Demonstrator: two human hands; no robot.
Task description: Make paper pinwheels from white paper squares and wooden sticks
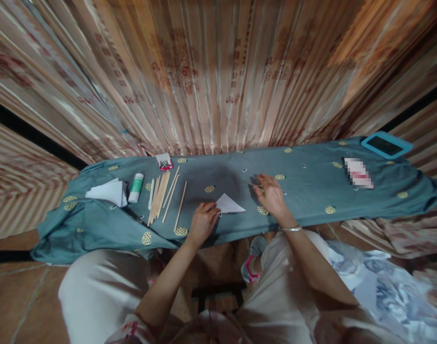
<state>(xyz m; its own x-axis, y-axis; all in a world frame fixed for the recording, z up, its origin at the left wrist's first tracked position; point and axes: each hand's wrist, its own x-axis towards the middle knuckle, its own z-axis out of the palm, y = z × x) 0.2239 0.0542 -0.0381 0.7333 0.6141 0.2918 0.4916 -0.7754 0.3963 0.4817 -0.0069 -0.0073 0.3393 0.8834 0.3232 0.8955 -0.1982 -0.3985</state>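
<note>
A folded white paper triangle (230,204) lies on the cloth, its left corner pinched under the fingers of my left hand (203,222). To the right, my right hand (271,195) is bent around a thin, pointed tool (250,184), whose tip points left, above and apart from the paper. The tool's kind is too faint to make out, and my fingers hide part of it. Left of my left hand, a single wooden stick (180,206) lies apart from a row of similar sticks (159,198).
A glue stick (136,188) and stacked white papers (109,192) are at the left. Behind the sticks sits an opened small red-and-white box (164,162). A blue-framed tablet (386,145) and a blurred packet (358,173) lie right. Pineapple-print cloth (311,177) covers the narrow table.
</note>
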